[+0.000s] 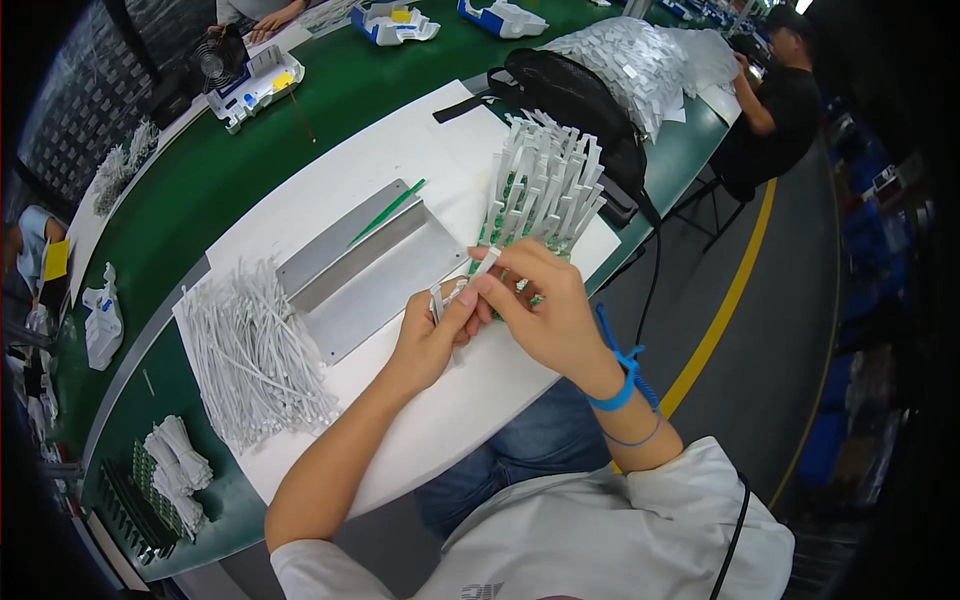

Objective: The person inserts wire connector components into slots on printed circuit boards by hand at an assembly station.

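Both of my hands meet over the white work board [425, 455], close to its right side. My left hand [425, 345] is closed, pinching a small white strip [488, 262] from below. The fingers of my right hand [548, 300] press on the same strip near its upper end. A second narrow white piece [436, 302] sticks up by my left fingers; its lower part is hidden. Just beyond my right hand stands a dense bunch of white strips [545, 185] with green parts at their lower ends. My right wrist wears a blue band [618, 395] with a coiled cord.
A grey metal channel [385, 285] lies left of my hands, a green stick [388, 212] across it. White cables [255, 350] are heaped at the left. Behind the bunch are a black bag [575, 95] and a bagged pile of white pieces [630, 65]. A person [785, 100] sits far right.
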Motion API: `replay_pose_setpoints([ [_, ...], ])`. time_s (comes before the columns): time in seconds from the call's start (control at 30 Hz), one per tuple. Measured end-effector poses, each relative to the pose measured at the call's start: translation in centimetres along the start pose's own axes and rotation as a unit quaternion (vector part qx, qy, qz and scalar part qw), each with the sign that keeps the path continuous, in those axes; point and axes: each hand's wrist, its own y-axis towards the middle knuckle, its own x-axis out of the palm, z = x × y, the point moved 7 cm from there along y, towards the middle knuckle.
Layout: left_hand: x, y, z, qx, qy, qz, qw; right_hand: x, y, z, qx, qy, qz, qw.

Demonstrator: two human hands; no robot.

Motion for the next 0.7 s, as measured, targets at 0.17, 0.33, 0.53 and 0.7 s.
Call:
replay_pose_setpoints([
  [0.17, 0.8, 0.0, 0.1, 0.014, 0.022, -0.026, 0.999, -0.5, -0.3, 1.2, -0.039, 0.14, 0.046, 0.988],
  [0.33, 0.1, -0.1, 0.1, -0.008, -0.007, 0.037, 0.999, -4.5, 0.4, 1.4, 0.017, 0.278, -0.025, 0.96],
  [0.53, -0.1, -0.2, -0.7, 0.012, 0.06, 0.025, 0.998, -5.6, 1.6, 3.2, 0.073, -0.065, -0.206, 0.974],
  [0.7, 0.0, 0.0, -0.9, 0.004, 0.052, 0.03, 0.998, -5.9, 2.2, 2.7, -0.05, -0.209, -0.216, 0.952],
])
